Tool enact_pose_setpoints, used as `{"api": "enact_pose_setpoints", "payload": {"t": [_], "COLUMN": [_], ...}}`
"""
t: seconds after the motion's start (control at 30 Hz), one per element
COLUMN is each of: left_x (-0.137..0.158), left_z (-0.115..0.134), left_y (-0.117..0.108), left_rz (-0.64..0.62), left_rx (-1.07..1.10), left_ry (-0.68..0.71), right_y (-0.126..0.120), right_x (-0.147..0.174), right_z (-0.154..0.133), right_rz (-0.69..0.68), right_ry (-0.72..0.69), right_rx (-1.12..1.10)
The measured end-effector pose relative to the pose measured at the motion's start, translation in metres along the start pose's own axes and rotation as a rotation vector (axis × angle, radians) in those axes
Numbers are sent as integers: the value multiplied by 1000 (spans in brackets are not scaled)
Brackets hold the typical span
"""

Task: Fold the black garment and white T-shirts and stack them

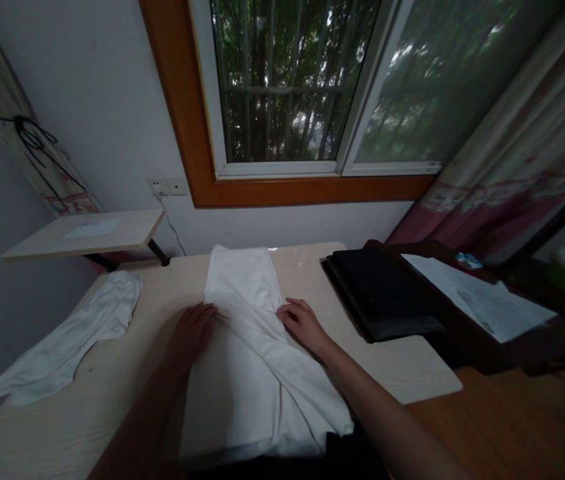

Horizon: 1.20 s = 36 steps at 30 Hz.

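Note:
A white cloth garment (242, 360) lies lengthwise on the table, its far part in a narrow folded strip and its near part wider, with diagonal creases. The near end hangs at the table's front edge. My left hand (196, 330) is at the strip's left edge, fingertips closed on the cloth where the creases begin. Across from it, my right hand (303, 321) pinches the right edge between thumb and fingers. The exact kind of garment cannot be made out.
A second crumpled white cloth (82, 333) lies at the table's left. Behind it stands a small raised shelf (87, 233). A black folder-like stack (377, 293) rests on the right side, beside a dark chair or stand with papers (477, 300). The pale table (422, 370) ends at the right.

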<state>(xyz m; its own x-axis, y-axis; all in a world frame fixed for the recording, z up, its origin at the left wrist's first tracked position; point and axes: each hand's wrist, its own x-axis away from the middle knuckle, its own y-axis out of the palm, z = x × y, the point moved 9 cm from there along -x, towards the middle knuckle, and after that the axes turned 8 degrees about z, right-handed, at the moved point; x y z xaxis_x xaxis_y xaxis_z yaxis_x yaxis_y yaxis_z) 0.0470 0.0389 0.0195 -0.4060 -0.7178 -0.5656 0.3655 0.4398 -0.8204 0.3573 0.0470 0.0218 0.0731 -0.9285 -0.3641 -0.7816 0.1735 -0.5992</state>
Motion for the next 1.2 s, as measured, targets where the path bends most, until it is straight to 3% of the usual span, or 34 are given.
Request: {"api": "enact_pose_setpoints", "payload": {"t": [0.37,0.7,0.93,1.2], "left_x": [-5,-37,-41,-38], "left_z": [-1,-8,-14,-17], "left_y": [4,15,21,24], "left_rz": [-6,-62,-48,-48], "left_rx": [56,20,40,29], "left_ry": [-30,-51,-75,-80], "right_y": [-1,0,-4,14], "right_x": [-13,-57,-63,-56], "right_z": [7,29,30,13], "right_rz": [37,49,126,97], "right_ry": [27,60,154,31], "right_rx": [56,207,257,287]}}
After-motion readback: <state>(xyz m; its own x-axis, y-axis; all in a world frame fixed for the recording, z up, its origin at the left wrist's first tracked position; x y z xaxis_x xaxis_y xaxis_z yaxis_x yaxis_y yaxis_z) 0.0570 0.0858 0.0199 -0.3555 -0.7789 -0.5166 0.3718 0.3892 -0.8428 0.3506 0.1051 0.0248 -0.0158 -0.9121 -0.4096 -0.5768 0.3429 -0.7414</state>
